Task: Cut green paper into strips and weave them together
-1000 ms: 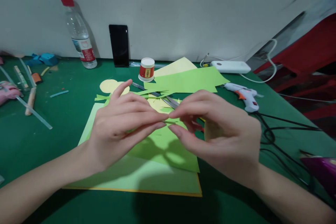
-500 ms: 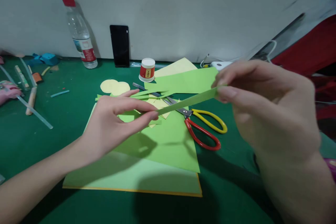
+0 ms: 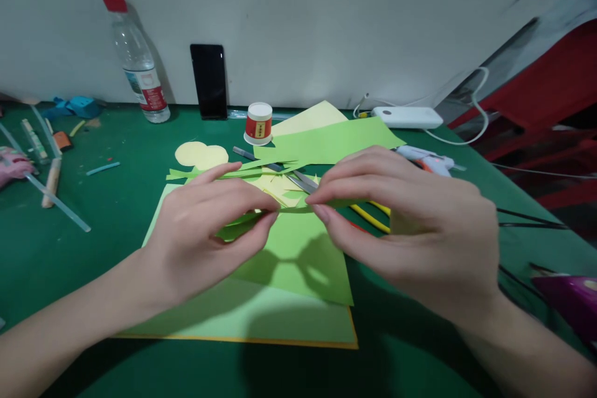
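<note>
Green strip (image 3: 293,209) is being held up over green sheet (image 3: 298,249), pinched betw. thumb + fingertips of both L hand (image 3: 200,236) and R hand (image 3: 420,230). Long axis is being kept approx. L–R, R end pointing past R fingers. Other strips (image 3: 261,165) apparently cut already; this one's being worked; remainder can't be told.

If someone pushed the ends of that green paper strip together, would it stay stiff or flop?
The green paper strip would probably bend rather than stay stiff, since it looks thin and narrow. It is likely very light, being just a slip of paper pinched by the left hand and right hand.
</note>
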The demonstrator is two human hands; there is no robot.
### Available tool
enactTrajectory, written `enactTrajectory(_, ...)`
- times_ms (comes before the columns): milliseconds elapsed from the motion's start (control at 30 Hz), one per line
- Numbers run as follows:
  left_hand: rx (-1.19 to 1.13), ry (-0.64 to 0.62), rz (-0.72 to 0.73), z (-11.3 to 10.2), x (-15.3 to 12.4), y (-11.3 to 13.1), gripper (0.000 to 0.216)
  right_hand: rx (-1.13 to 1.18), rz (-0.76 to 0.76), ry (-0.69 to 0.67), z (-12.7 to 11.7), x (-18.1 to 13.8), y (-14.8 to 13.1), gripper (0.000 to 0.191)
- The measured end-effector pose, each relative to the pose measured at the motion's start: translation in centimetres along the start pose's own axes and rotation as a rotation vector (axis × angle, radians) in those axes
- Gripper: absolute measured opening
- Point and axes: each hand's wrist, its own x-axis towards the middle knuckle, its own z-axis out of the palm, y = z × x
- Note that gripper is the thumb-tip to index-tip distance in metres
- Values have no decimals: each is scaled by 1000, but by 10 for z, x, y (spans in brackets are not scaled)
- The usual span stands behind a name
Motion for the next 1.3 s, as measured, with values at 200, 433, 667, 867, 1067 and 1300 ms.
enactTrajectory(200,27,8,42,1,-2,2,9,16,-10,-43,7,-2,-4,14)
enactTrajectory(433,-7,-37,63,-1,-4,6,8,9,-10,-43,10,-6,-8,10)
enactTrajectory(667,-19,-46,26,-12,-2,5,10,-36,-34,-153,-3,-1,-2,13)
enactTrajectory(867,-12,-24,-12,-17,1,1,8,-52,-13,-193,-13,0,12,11)
enactTrajectory(1067,-14,31,-76,-15,0,-6,7,-253,52,-107,-20,5,37,11)
enactTrajectory(1300,-45,-35,-15,-3,2,-1,6,41,14,-101,-4,2,11,7)
